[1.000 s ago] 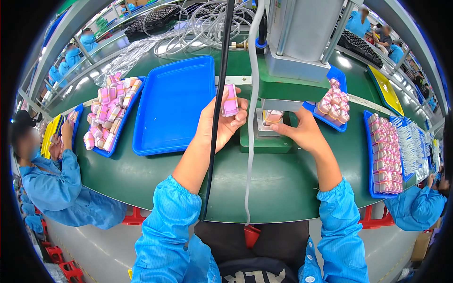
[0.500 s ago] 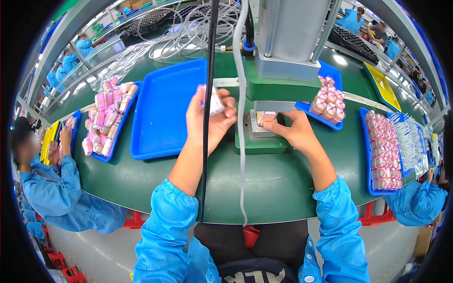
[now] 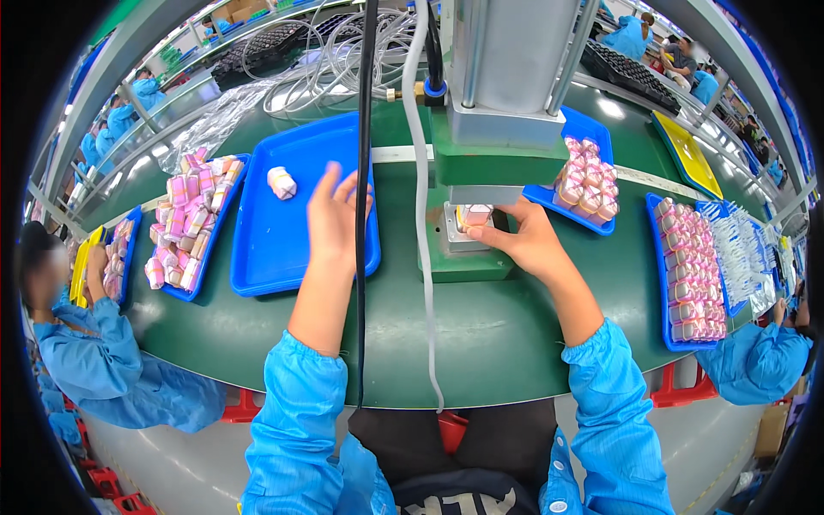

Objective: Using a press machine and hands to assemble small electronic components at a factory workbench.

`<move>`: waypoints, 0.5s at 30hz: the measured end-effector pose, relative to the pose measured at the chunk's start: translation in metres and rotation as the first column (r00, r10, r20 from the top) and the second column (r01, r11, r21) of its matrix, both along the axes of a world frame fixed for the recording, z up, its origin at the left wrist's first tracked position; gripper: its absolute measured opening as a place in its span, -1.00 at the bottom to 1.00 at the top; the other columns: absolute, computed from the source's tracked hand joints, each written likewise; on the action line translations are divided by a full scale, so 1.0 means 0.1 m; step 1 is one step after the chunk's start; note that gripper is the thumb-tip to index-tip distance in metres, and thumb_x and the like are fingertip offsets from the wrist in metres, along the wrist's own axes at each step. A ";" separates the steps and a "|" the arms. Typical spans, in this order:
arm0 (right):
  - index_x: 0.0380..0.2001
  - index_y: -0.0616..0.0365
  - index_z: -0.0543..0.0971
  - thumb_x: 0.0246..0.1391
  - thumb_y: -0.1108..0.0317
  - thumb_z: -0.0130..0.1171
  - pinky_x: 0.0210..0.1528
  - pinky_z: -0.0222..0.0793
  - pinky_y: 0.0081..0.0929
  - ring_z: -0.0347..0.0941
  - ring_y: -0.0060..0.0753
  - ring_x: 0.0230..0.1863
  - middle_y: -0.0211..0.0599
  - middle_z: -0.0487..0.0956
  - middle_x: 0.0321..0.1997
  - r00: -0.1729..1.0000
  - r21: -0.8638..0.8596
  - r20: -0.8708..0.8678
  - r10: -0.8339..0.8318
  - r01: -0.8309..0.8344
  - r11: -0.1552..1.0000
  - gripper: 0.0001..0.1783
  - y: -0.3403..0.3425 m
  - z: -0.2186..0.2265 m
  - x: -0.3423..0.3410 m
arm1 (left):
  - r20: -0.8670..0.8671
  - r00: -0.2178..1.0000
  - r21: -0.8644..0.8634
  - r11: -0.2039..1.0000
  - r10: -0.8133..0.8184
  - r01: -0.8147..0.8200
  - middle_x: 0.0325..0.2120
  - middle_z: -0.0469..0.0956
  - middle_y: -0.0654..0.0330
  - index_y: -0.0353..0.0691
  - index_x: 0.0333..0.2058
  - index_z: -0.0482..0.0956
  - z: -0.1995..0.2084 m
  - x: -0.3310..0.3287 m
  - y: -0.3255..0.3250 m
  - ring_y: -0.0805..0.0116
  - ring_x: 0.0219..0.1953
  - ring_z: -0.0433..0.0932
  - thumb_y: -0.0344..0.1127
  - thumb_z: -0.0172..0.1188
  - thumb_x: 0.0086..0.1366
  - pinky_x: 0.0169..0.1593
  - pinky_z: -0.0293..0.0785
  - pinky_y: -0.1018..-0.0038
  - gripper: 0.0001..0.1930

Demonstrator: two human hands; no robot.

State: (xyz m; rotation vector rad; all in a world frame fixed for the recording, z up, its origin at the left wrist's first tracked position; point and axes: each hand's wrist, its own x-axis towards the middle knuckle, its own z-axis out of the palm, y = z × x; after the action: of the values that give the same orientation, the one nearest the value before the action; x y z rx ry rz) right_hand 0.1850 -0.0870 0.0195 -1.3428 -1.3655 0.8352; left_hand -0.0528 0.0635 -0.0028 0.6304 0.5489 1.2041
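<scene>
My left hand (image 3: 336, 216) is open and holds nothing, its fingers spread over the right side of a blue tray (image 3: 262, 257). A single pink-and-white wrapped block (image 3: 281, 183) lies in the far part of that tray, apart from the hand. With thumb and forefinger my right hand (image 3: 534, 238) pinches another pink-and-white block (image 3: 474, 215). That block sits in the metal fixture (image 3: 468, 244) of a green press (image 3: 502, 163), right below its metal head (image 3: 486, 196). The far fingers of the right hand are partly hidden.
Left stands a blue tray heaped with similar blocks (image 3: 190, 219). Behind the press is a tray of blocks (image 3: 588, 184); farther right, another holds rows of them (image 3: 693, 275). A black cable (image 3: 362, 300) and a grey hose (image 3: 423, 257) hang between my arms. A co-worker (image 3: 94, 343) sits at left.
My left hand has let go of a block, which now lies in the blue tray, and has opened and moved left. The right hand stays at the press fixture.
</scene>
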 end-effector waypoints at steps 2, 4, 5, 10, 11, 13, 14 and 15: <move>-0.07 0.16 0.66 -0.07 0.31 0.45 0.23 0.28 -0.33 0.40 -0.27 0.16 -0.21 0.47 0.17 1.000 0.024 0.018 0.012 -0.013 1.000 -0.56 0.02 -0.03 0.00 | -0.283 0.959 0.135 0.991 0.030 0.008 -0.18 0.58 0.18 -0.29 0.17 0.44 -0.09 0.04 0.01 0.36 -0.24 0.54 -0.29 0.17 0.34 -0.08 0.49 0.46 -0.55; -0.08 0.16 0.66 -0.07 0.32 0.45 0.23 0.29 -0.33 0.41 -0.27 0.16 -0.20 0.48 0.16 0.999 0.042 0.044 -0.008 0.006 0.999 -0.57 0.00 -0.04 0.02 | -0.542 0.825 0.395 0.915 0.157 0.086 -0.19 0.59 0.20 -0.30 0.09 0.52 -0.04 0.15 -0.16 0.36 -0.21 0.54 -0.31 0.21 0.32 -0.10 0.47 0.47 -0.61; -0.08 0.15 0.66 -0.07 0.32 0.45 0.23 0.29 -0.33 0.41 -0.27 0.16 -0.20 0.48 0.16 0.998 0.052 0.059 -0.027 0.024 0.998 -0.58 0.00 -0.03 0.00 | -0.637 0.731 0.503 0.850 0.245 0.153 -0.19 0.59 0.20 -0.30 0.05 0.56 0.01 0.21 -0.27 0.36 -0.19 0.55 -0.32 0.22 0.31 -0.10 0.46 0.47 -0.64; -0.09 0.17 0.66 -0.06 0.31 0.45 0.18 0.34 -0.35 0.43 -0.28 0.12 -0.22 0.49 0.11 0.995 0.086 0.100 -0.024 0.015 0.996 -0.58 -0.01 -0.01 0.00 | -0.739 0.650 0.571 0.676 0.177 0.466 0.04 0.54 0.06 -0.27 0.06 0.57 0.17 0.36 -0.55 0.14 0.14 0.45 -0.20 0.33 0.23 0.19 0.36 0.30 -0.55; -0.09 0.16 0.67 -0.06 0.31 0.44 0.16 0.35 -0.36 0.43 -0.28 0.11 -0.22 0.49 0.10 0.996 0.100 0.084 -0.036 0.028 0.995 -0.59 -0.02 0.01 -0.03 | -0.736 0.651 0.588 0.649 0.183 0.483 0.05 0.54 0.05 -0.26 0.06 0.58 0.16 0.36 -0.57 0.11 0.17 0.43 -0.19 0.33 0.22 0.22 0.33 0.27 -0.54; -0.09 0.17 0.66 -0.06 0.31 0.44 0.13 0.37 -0.37 0.44 -0.29 0.09 -0.22 0.49 0.08 0.995 0.116 0.086 -0.049 0.039 0.992 -0.58 -0.03 0.02 -0.03 | -0.737 0.651 0.602 0.613 0.180 0.512 0.06 0.54 0.03 -0.24 0.05 0.59 0.15 0.41 -0.60 0.07 0.19 0.41 -0.17 0.34 0.22 0.25 0.30 0.23 -0.54; -0.08 0.18 0.66 -0.05 0.30 0.44 0.11 0.38 -0.37 0.44 -0.29 0.08 -0.22 0.49 0.07 0.994 0.116 0.104 -0.046 0.034 0.993 -0.58 -0.03 0.00 -0.01 | -0.743 0.647 0.598 0.607 0.174 0.523 0.07 0.54 0.02 -0.24 0.04 0.60 0.15 0.45 -0.62 0.06 0.19 0.41 -0.17 0.34 0.22 0.26 0.29 0.21 -0.55; -0.07 0.18 0.65 -0.05 0.30 0.44 0.09 0.40 -0.38 0.45 -0.29 0.06 -0.22 0.49 0.06 0.992 0.118 0.118 -0.036 0.022 0.993 -0.57 -0.02 0.00 -0.02 | -0.750 0.638 0.593 0.605 0.174 0.532 0.08 0.54 0.01 -0.23 0.03 0.61 0.15 0.45 -0.63 0.05 0.18 0.41 -0.16 0.34 0.22 0.26 0.28 0.20 -0.56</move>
State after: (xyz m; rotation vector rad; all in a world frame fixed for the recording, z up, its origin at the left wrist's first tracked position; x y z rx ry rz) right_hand 0.1827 -0.0888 0.0197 -1.3366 -1.4612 0.6535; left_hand -0.0076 0.0000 0.0124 2.0048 0.5884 0.8593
